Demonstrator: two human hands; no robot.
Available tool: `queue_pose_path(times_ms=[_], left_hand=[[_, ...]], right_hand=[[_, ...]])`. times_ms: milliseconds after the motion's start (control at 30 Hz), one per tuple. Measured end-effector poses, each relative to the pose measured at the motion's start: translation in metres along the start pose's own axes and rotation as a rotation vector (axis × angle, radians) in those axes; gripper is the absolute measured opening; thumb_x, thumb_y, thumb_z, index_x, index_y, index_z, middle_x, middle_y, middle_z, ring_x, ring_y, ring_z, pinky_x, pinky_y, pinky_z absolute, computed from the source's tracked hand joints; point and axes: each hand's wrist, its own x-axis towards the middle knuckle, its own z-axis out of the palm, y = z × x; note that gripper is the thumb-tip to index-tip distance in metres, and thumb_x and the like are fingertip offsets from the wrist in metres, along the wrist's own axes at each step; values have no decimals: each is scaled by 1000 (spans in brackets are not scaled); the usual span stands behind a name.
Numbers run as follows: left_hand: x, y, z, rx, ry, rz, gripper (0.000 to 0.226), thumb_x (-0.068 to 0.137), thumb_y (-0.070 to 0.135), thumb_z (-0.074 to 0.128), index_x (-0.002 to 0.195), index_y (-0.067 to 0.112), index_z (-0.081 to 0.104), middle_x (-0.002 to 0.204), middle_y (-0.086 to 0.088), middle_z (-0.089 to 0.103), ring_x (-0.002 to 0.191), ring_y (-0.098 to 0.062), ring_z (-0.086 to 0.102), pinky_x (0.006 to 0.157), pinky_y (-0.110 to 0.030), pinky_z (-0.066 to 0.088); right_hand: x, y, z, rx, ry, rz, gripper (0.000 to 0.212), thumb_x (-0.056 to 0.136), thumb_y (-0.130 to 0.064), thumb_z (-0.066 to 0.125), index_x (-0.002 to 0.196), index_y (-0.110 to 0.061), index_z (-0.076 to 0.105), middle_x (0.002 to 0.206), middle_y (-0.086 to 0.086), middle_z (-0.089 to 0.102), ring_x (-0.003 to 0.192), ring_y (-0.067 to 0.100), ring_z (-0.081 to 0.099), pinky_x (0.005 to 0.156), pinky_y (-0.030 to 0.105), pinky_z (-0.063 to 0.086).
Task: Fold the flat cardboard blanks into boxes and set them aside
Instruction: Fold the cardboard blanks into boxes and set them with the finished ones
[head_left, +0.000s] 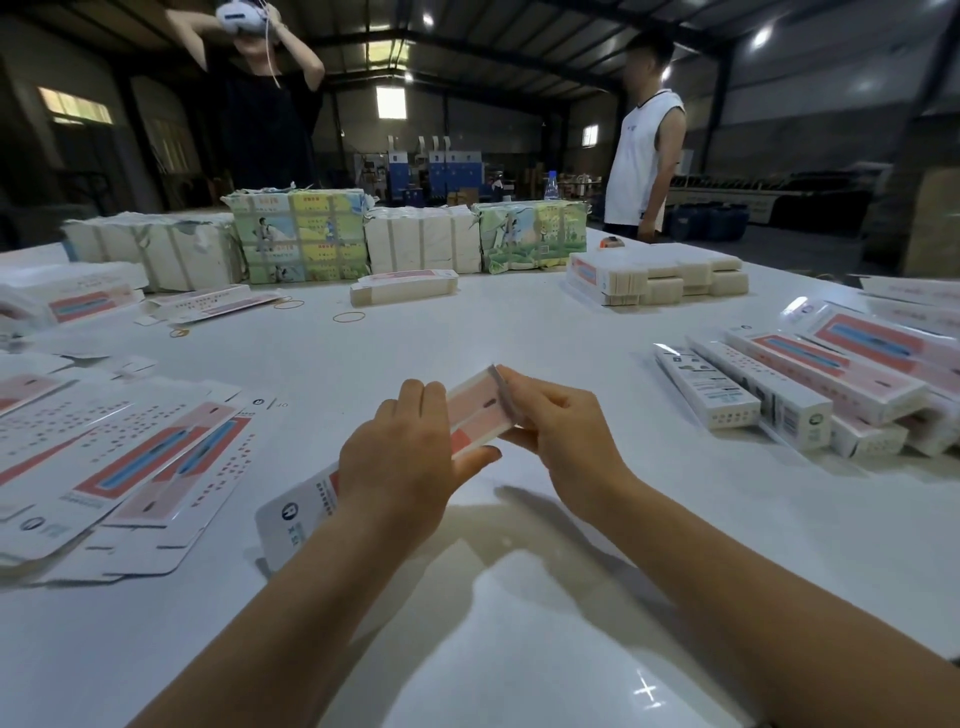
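Note:
A long white and pink cardboard box blank (475, 410) is held just above the white table (519, 597), its near end with a round logo pointing at me. My left hand (405, 457) grips its middle, fingers over the top and thumb below. At the far end my right hand (556, 426) pinches the end flap, which stands bent up. Flat printed blanks (119, 467) lie fanned out at the left. Several folded boxes (810, 395) are piled at the right.
Wrapped bundles (301, 239) and stacks of blanks (660, 280) line the far side of the table. Rubber bands (349, 316) lie loose in the middle. One person (644, 156) stands at the far right corner, another (265, 104) behind the bundles at the left.

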Motion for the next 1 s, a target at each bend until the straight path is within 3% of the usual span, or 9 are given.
queue_pose_path(times_ms=[133,333,467,600,733,767,833,900,1000], left_hand=[[0,0,0,-7,22,23,72,79,72,34,122,16,43,106,1,48,86,-17,53,59,-26,34],[0,0,-4,-143,63,68,70,76,61,57,118,5,55,100,-12,58,78,-28,58,56,-31,38],[-1,-1,-6,-92,49,99,69,74,58,63,113,1,59,93,-15,60,71,-30,58,54,-32,43],[-1,2,-6,-44,37,110,68,73,56,68,109,0,61,90,-16,61,68,-31,59,54,-34,47],[-1,5,-5,-42,34,97,66,69,55,72,102,-1,63,83,-15,60,62,-30,57,48,-32,43],[-1,5,-5,-45,44,88,66,68,55,72,100,-2,63,81,-15,59,60,-30,57,46,-32,41],[-1,7,-5,-64,65,71,65,68,57,69,96,-2,63,78,-14,58,57,-29,56,44,-29,36],[-2,8,-5,-94,82,56,66,74,61,53,93,-2,63,76,-13,58,54,-28,55,43,-27,31],[-3,9,-7,-124,111,68,67,77,60,35,87,-1,62,72,-12,56,50,-27,53,42,-25,28]], right_hand=[[2,-1,-5,76,-26,41,22,91,-9,59,110,-8,69,102,9,72,91,20,70,78,28,58],[0,-5,-5,41,-2,-97,27,96,-24,54,81,-31,75,83,1,75,84,18,72,68,24,57],[-1,-3,-3,-61,-10,-96,46,98,-16,51,68,-41,75,80,-4,75,85,16,71,70,24,58],[2,-1,-5,-165,49,-64,55,89,-3,46,58,-41,73,75,-5,73,86,23,69,75,33,60],[2,3,-5,-281,51,-90,44,87,-7,44,64,-29,75,79,5,72,86,34,65,81,45,57],[1,4,-4,-324,45,-123,40,89,-11,43,69,-25,74,77,5,71,80,30,65,80,40,57],[-4,4,-1,-415,28,-196,32,91,-18,42,75,-24,70,67,-5,66,61,11,57,61,16,49],[-8,6,3,-504,7,-247,26,92,-15,43,75,-23,62,57,-9,58,53,4,48,51,11,38],[-10,8,4,-591,-14,-291,20,93,-14,44,80,-24,56,62,-8,57,57,5,49,52,13,36]])
